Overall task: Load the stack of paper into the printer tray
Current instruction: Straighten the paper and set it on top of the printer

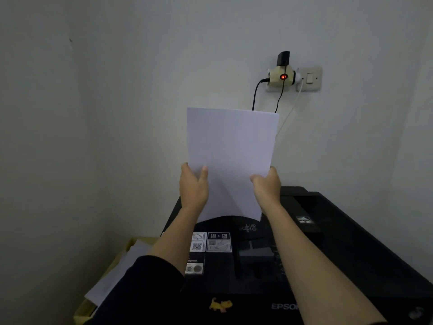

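A white stack of paper stands upright in front of the wall, above the rear of a black printer. My left hand grips its lower left edge, thumb on the front. My right hand grips the lower right edge. The bottom edge of the sheets curves just over the printer's back, near its rear tray area; whether the paper touches the tray I cannot tell.
A wall socket with an adapter, a red light and hanging cables sits above the paper. More white sheets lie on a yellowish surface left of the printer. Walls close in at left and behind.
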{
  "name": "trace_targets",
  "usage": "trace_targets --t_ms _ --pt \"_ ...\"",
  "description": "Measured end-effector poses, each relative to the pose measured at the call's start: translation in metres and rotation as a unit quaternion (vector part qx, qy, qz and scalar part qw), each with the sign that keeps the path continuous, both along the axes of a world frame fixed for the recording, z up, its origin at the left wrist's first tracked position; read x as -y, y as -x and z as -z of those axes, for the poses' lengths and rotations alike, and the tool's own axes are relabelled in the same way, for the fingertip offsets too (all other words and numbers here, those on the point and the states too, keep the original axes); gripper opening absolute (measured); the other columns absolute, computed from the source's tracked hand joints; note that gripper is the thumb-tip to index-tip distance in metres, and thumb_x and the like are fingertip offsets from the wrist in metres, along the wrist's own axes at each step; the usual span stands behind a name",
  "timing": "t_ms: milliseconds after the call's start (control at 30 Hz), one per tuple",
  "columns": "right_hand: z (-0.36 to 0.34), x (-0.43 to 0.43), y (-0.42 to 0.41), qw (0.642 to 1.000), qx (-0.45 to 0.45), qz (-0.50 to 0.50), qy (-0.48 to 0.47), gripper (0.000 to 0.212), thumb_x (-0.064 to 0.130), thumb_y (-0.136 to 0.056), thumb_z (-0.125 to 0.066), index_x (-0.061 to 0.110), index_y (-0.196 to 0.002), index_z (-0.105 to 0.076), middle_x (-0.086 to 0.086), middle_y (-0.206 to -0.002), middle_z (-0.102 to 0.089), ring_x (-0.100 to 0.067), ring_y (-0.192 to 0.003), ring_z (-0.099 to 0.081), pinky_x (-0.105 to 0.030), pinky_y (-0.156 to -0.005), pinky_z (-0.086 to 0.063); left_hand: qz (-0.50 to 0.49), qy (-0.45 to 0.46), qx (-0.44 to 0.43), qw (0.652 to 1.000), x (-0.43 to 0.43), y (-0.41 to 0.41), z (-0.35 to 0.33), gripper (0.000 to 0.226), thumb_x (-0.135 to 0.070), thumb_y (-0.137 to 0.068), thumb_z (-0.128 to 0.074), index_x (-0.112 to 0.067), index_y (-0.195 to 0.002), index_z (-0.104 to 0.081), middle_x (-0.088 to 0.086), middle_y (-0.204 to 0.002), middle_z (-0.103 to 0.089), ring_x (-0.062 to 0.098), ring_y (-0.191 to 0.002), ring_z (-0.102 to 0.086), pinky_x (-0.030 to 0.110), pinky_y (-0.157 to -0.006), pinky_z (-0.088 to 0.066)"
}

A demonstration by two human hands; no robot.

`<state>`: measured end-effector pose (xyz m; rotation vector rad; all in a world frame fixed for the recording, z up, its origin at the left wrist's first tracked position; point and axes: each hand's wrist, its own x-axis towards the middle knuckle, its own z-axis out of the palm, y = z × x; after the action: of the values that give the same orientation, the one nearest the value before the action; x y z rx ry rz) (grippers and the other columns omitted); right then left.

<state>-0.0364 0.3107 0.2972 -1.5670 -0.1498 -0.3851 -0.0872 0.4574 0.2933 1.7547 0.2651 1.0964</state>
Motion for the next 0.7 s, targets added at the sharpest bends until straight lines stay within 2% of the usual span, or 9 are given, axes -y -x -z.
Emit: trace_targets --t_ms 67,200,300,367,467,533,600,700 --pt "-0.003 -0.001 -0.001 1.000 0.006 0.019 -0.001 0.017 0.003 -0.085 -0.050 0.013 -0.098 -0.053 0.004 -0.084 -0.055 -0.017 -0.075 -0.052 -0.021 -0.051 -0.037 0.007 0.016 0.005 1.000 -0.006 -0.002 -0.009 0.035 -0.024 -0.096 -0.051 -0.004 -0.124 -0.045 0.011 -0.122 -0.058 0.025 -0.109 -0.056 0.023 -0.083 -0.038" --pt "-0.006 -0.007 -0.001 0.998 0.011 0.047 0.033 0.021 0.003 -0.089 -0.049 0.002 -0.109 -0.055 -0.004 -0.095 -0.053 -0.020 -0.083 -0.050 -0.026 -0.072 -0.039 -0.003 -0.012 -0.050 0.999 -0.015 -0.010 -0.020 0.032 -0.019 -0.100 -0.042 0.003 -0.124 -0.040 0.016 -0.106 -0.059 0.023 -0.086 -0.051 0.029 -0.071 -0.038" --pt "-0.015 -0.017 -0.004 0.997 0.027 0.057 0.032 0.020 0.003 -0.090 -0.048 -0.001 -0.108 -0.054 -0.006 -0.097 -0.052 -0.020 -0.085 -0.050 -0.027 -0.073 -0.041 -0.018 -0.026 -0.038 0.999 -0.023 -0.013 -0.026 0.026 -0.017 -0.101 -0.039 0.002 -0.119 -0.041 0.003 -0.085 -0.052 0.022 -0.080 -0.050 0.026 -0.057 -0.038" --pt "-0.016 -0.024 -0.006 0.997 0.034 0.058 0.022 0.020 0.003 -0.090 -0.047 0.001 -0.109 -0.053 -0.006 -0.100 -0.054 -0.018 -0.084 -0.050 -0.026 -0.072 -0.041 -0.019 -0.029 -0.027 0.999 -0.029 -0.013 -0.027 0.017 -0.016 -0.101 -0.039 -0.001 -0.110 -0.042 0.009 -0.092 -0.056 0.030 -0.090 -0.057 0.025 -0.060 -0.040" --pt "-0.001 -0.033 -0.007 0.998 0.018 0.051 0.032 0.026 0.003 -0.092 -0.046 0.000 -0.117 -0.051 -0.012 -0.113 -0.057 -0.018 -0.092 -0.049 -0.025 -0.080 -0.039 -0.007 -0.046 -0.046 0.998 -0.037 -0.013 -0.015 0.017 -0.015 -0.100 -0.040 0.001 -0.105 -0.041 0.023 -0.100 -0.056 0.039 -0.095 -0.057 0.032 -0.065 -0.039" --pt "0.013 -0.035 -0.008 0.998 0.006 0.048 0.046 0.029 0.003 -0.093 -0.046 0.000 -0.121 -0.049 -0.015 -0.121 -0.056 -0.018 -0.095 -0.049 -0.025 -0.084 -0.038 0.007 -0.059 -0.069 0.996 -0.043 -0.014 -0.002 0.018 -0.014 -0.100 -0.041 0.002 -0.107 -0.040 0.024 -0.099 -0.055 0.036 -0.086 -0.053 0.033 -0.067 -0.037" --pt "0.025 -0.035 -0.009 0.997 -0.008 0.048 0.056 0.029 0.002 -0.092 -0.047 -0.001 -0.121 -0.047 -0.018 -0.123 -0.055 -0.019 -0.094 -0.048 -0.026 -0.083 -0.038 0.029 -0.057 -0.089 0.994 -0.047 -0.015 0.012 0.018 -0.013 -0.099 -0.042 0.002 -0.109 -0.038 0.016 -0.090 -0.052 0.027 -0.079 -0.049 0.032 -0.067 -0.036" --pt "0.035 -0.033 -0.012 0.996 -0.025 0.048 0.074 0.026 0.001 -0.092 -0.047 -0.002 -0.118 -0.048 -0.020 -0.122 -0.056 -0.021 -0.092 -0.049 -0.027 -0.082 -0.038 0.045 -0.053 -0.121 0.990 -0.051 -0.015 0.030 0.013 -0.009 -0.098 -0.043 -0.001 -0.105 -0.036 0.013 -0.091 -0.051 0.024 -0.083 -0.050 0.032 -0.069 -0.037"
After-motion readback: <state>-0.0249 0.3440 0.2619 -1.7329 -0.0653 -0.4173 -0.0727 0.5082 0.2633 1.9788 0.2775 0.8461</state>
